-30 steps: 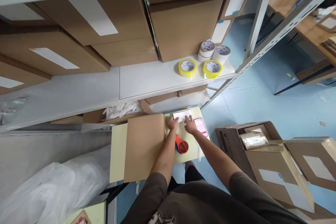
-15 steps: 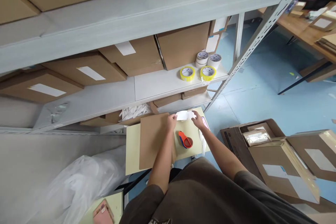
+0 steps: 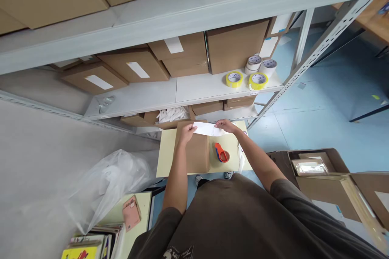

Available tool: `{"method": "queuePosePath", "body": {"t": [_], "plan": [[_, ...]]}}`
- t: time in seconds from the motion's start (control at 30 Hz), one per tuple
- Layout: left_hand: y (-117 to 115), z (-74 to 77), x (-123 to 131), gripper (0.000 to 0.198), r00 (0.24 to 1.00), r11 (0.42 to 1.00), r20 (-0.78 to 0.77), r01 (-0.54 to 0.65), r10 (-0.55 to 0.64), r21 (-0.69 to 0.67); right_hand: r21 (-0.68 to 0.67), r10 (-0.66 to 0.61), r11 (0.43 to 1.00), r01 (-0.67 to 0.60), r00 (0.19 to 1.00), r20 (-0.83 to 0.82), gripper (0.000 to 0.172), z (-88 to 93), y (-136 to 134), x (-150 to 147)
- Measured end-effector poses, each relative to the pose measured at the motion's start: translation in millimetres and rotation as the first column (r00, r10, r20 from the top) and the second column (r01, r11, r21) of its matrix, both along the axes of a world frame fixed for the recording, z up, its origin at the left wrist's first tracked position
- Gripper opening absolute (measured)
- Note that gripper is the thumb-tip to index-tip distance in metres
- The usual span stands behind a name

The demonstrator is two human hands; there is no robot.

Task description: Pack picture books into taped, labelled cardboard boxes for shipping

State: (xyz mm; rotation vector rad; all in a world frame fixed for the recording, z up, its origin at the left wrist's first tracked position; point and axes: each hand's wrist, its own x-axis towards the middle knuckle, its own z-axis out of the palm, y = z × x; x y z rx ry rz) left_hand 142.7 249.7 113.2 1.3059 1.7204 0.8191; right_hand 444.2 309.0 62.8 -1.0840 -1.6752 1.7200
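Note:
Both my hands hold a white paper slip (image 3: 209, 129) stretched between them above a small pale-yellow table (image 3: 166, 158). My left hand (image 3: 187, 131) pinches its left end and my right hand (image 3: 225, 125) pinches its right end. Under the slip lies a closed brown cardboard box (image 3: 196, 153). An orange-and-blue tape dispenser (image 3: 221, 153) rests on the table to the right of the box, below my right hand.
A grey metal shelf (image 3: 200, 89) behind the table carries cardboard boxes, two yellow tape rolls (image 3: 246, 80) and white rolls (image 3: 261, 64). Open cartons (image 3: 316, 170) stand on the blue floor at right. A clear plastic bag (image 3: 103, 182) and books (image 3: 91, 247) lie at left.
Both hands lifted the white slip off the table and now hold it spread above the box. The view has pulled back and up from the table.

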Motion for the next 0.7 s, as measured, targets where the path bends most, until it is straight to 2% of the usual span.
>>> {"method": "queuePosePath", "body": {"t": [0.23, 0.33, 0.43, 0.57, 0.7], "plan": [[-22, -9.0, 10, 0.044, 0.988, 0.994, 0.11, -0.111, 0.11, 0.001, 0.009, -0.029, 1.0, 0.029, 1.0, 0.007, 0.055, -5.6, 6, 4], [-23, -9.4, 13, 0.043, 0.987, 0.994, 0.113, -0.111, 0.111, -0.005, 0.047, 0.044, 0.998, -0.045, 0.999, 0.026, 0.049, -4.7, 6, 6], [-23, -9.6, 12, 0.041, 0.986, 0.989, 0.073, -0.149, 0.147, 0.017, 0.08, 0.087, 0.992, -0.097, 0.988, 0.127, 0.042, -4.6, 5, 9], [-26, -11.8, 2, 0.036, 0.965, 0.965, 0.046, -0.259, 0.258, 0.028, 0.215, -0.1, 0.976, 0.041, 0.956, 0.274, 0.031, -11.8, 7, 18], [-34, -17.6, -1, 0.033, 0.911, 0.932, 0.2, -0.354, 0.361, -0.074, 0.357, -0.302, 0.916, 0.184, 0.902, 0.308, 0.039, -29.1, 2, 31]]}}
